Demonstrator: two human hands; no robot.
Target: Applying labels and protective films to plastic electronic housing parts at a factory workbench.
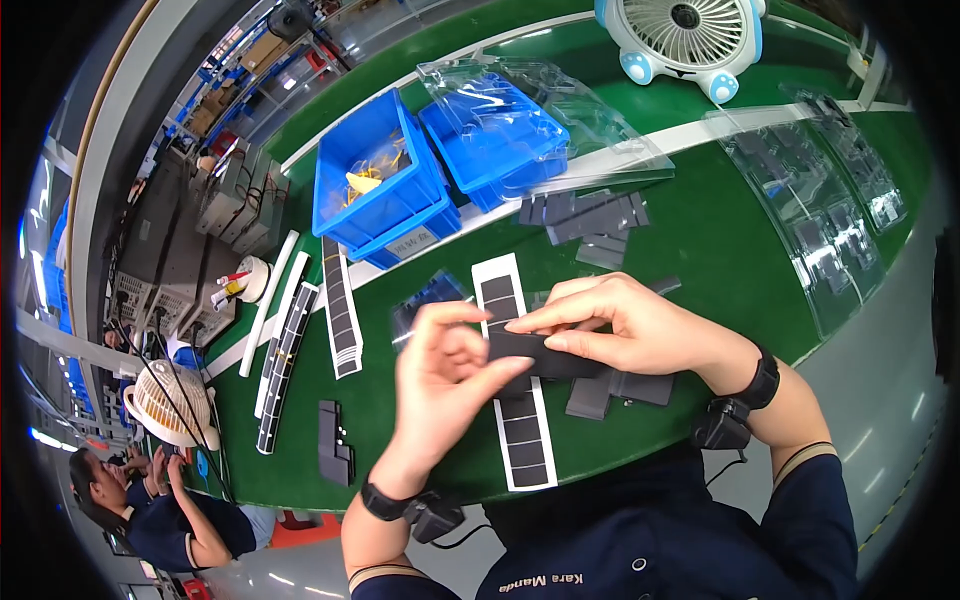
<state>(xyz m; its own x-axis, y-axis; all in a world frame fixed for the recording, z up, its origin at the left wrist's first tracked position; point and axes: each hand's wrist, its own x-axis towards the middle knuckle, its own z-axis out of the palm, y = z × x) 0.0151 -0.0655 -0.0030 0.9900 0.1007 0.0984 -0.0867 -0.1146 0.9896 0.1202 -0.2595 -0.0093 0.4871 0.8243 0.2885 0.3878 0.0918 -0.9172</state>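
My right hand point(625, 320) is closed on a dark flat rectangular piece point(560, 361), with index finger and thumb at its upper edge. My left hand point(445, 375), slightly blurred, has thumb and index finger apart; its thumb tip overlaps the piece's left end, and I cannot tell whether it touches. Beneath both hands lies a white backing strip point(548, 470) bearing a row of black rectangular stickers. Partly under my right hand are several more dark flat pieces point(640, 388). Left of my left hand rests another dark piece point(335, 445) with small parts along one side.
Beyond my hands stand two blue bins point(375, 235) point(500, 190), clear plastic trays point(600, 130) and a pile of dark pieces point(590, 220). More sticker strips point(343, 320) lie left. Clear trays point(800, 220) and a white fan point(690, 40) are right. Another person point(190, 520) sits far left.
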